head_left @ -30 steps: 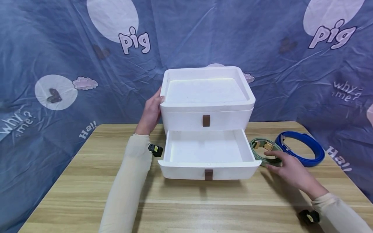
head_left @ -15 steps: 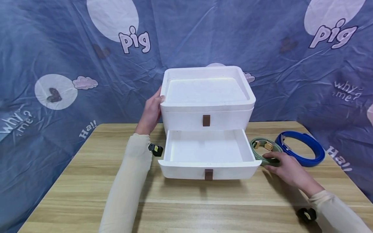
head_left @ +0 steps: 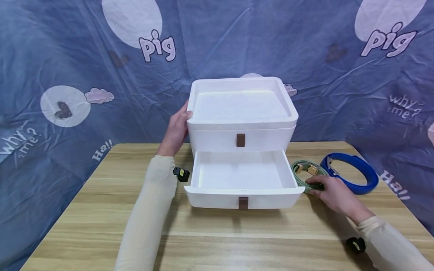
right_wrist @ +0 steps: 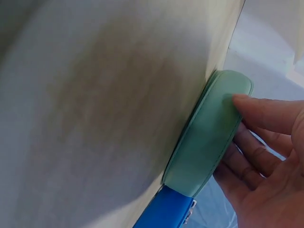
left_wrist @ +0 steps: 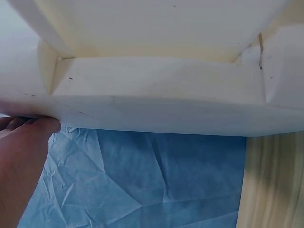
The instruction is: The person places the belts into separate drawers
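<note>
A white drawer unit (head_left: pixel 242 99) stands at the table's middle, its lower drawer (head_left: pixel 242 171) pulled out and bare inside. My left hand (head_left: pixel 174 130) rests against the unit's left side, thumb by the top rim; in the left wrist view this hand (left_wrist: pixel 28 147) touches the white wall, some fingers hidden. To the right of the drawer lies a coiled green belt (head_left: pixel 298 180) with a gold buckle. My right hand (head_left: pixel 339 194) pinches the coil's near edge. In the right wrist view, the thumb presses the outside of the green belt (right_wrist: pixel 209 133), with the other fingers over its far edge.
A coiled blue belt (head_left: pixel 364 177) with a silver buckle lies just right of the green one. The upper drawer (head_left: pixel 213 141) is closed, with a brown pull tab. A blue printed cloth (head_left: pixel 217 37) hangs behind the wooden table (head_left: pixel 210 241).
My right hand has moved slightly left and down onto the green belt, and its thumb and fingers have closed on the near edge. The left hand and the drawer unit stay put.
</note>
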Demonstrator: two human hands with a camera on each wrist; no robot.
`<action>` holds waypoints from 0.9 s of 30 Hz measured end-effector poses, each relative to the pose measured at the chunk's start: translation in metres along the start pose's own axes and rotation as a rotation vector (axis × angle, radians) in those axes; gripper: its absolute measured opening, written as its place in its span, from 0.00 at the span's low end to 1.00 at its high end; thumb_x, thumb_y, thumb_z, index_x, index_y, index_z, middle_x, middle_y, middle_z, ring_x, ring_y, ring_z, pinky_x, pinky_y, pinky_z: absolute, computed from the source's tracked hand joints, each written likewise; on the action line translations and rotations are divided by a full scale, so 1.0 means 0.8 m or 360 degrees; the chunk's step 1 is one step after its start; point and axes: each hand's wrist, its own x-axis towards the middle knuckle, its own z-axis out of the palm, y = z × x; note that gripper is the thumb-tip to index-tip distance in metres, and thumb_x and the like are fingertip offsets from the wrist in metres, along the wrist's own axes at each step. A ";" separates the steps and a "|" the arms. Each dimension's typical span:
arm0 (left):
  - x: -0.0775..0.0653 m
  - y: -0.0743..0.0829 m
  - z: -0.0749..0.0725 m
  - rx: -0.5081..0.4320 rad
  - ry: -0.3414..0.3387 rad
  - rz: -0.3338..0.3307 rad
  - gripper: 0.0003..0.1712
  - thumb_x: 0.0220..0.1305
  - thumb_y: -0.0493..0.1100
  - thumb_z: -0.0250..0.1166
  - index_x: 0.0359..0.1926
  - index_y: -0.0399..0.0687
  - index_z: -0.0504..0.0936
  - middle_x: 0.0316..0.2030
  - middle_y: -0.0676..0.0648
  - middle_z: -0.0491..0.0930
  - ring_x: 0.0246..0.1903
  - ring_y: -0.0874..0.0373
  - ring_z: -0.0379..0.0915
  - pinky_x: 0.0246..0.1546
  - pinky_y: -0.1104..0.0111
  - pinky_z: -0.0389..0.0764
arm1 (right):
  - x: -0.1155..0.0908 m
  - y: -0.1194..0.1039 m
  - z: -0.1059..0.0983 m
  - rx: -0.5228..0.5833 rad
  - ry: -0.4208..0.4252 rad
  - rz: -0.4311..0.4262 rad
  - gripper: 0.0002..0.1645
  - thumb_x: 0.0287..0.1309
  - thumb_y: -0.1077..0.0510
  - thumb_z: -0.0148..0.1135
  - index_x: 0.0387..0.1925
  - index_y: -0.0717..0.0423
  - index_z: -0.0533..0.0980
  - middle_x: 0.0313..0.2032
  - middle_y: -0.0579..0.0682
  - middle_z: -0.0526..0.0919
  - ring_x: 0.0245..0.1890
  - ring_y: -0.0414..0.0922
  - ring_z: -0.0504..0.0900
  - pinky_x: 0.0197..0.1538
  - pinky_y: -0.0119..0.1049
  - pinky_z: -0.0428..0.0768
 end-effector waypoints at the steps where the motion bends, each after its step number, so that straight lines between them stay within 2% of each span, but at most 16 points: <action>1: 0.000 0.000 0.000 0.0001 0.0003 -0.0001 0.36 0.69 0.42 0.46 0.76 0.43 0.54 0.74 0.50 0.54 0.70 0.61 0.51 0.67 0.65 0.57 | 0.001 0.000 0.000 -0.0007 -0.0001 -0.0011 0.15 0.53 0.67 0.68 0.45 0.64 0.83 0.44 0.63 0.83 0.46 0.63 0.79 0.46 0.62 0.76; 14: -0.001 0.000 -0.001 -0.0001 -0.0014 0.0015 0.35 0.69 0.42 0.45 0.76 0.45 0.54 0.74 0.50 0.55 0.70 0.60 0.51 0.67 0.64 0.57 | 0.008 0.008 -0.001 -0.0079 -0.0053 -0.0140 0.15 0.52 0.65 0.71 0.44 0.58 0.84 0.38 0.50 0.85 0.39 0.51 0.82 0.40 0.54 0.79; 22: -0.001 0.000 0.000 0.0002 -0.0025 0.0016 0.36 0.69 0.43 0.46 0.76 0.45 0.53 0.74 0.51 0.55 0.70 0.61 0.52 0.67 0.64 0.58 | 0.004 0.012 -0.004 -0.0135 0.0069 -0.0342 0.17 0.50 0.65 0.72 0.45 0.62 0.84 0.38 0.53 0.86 0.38 0.53 0.84 0.39 0.54 0.80; 27: 0.000 -0.001 0.000 0.0008 -0.0022 0.0020 0.36 0.69 0.43 0.46 0.76 0.44 0.54 0.74 0.50 0.55 0.70 0.61 0.51 0.67 0.64 0.57 | 0.002 0.011 -0.005 -0.0133 0.0105 -0.0306 0.18 0.51 0.67 0.70 0.46 0.63 0.83 0.38 0.55 0.86 0.37 0.54 0.83 0.38 0.56 0.80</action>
